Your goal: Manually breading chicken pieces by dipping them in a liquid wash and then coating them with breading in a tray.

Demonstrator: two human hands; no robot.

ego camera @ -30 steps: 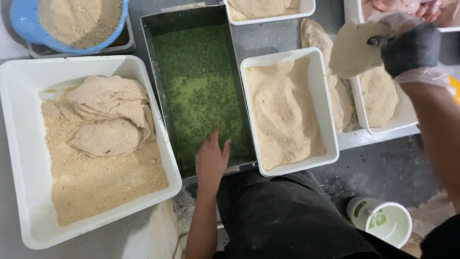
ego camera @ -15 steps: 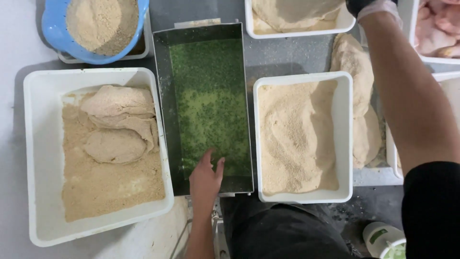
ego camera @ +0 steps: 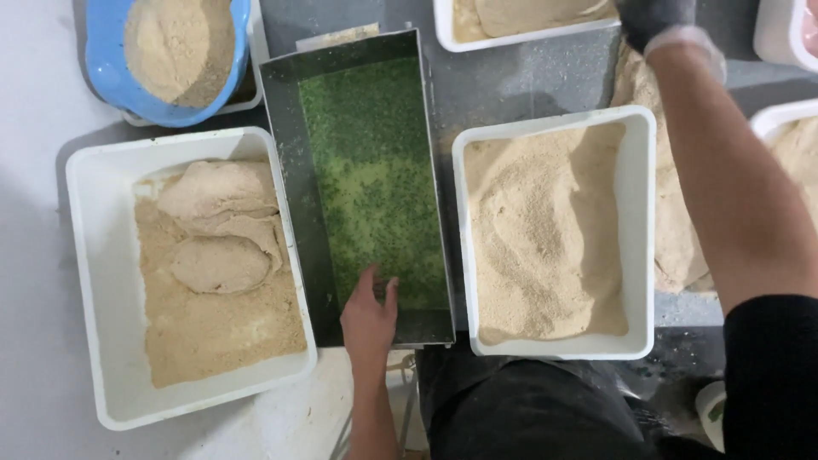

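Note:
My left hand (ego camera: 368, 319) rests with fingers apart on the near end of a long metal tray (ego camera: 281, 170) filled with green, herb-flecked liquid (ego camera: 375, 187); it holds nothing. My right arm reaches across to the top right, where my right hand (ego camera: 660, 25), in a dark glove under a clear one, is cut off by the frame edge beside a white tray (ego camera: 511, 38) of crumbs. Its grip is hidden. On the left, a white tray (ego camera: 85, 281) holds crumbs and several coated flat pieces (ego camera: 217, 221).
A white tray (ego camera: 639, 213) of loose crumbs sits right of the metal tray. More coated pieces (ego camera: 673, 247) lie under my right arm. A blue bowl (ego camera: 111, 85) of crumbs stands at the top left, another tray (ego camera: 792, 145) at the far right, a small cup (ego camera: 711, 413) low right.
My right hand, which held a coated piece at the right, has moved up to the top edge; the piece is no longer seen in it. My left hand has stayed on the metal tray.

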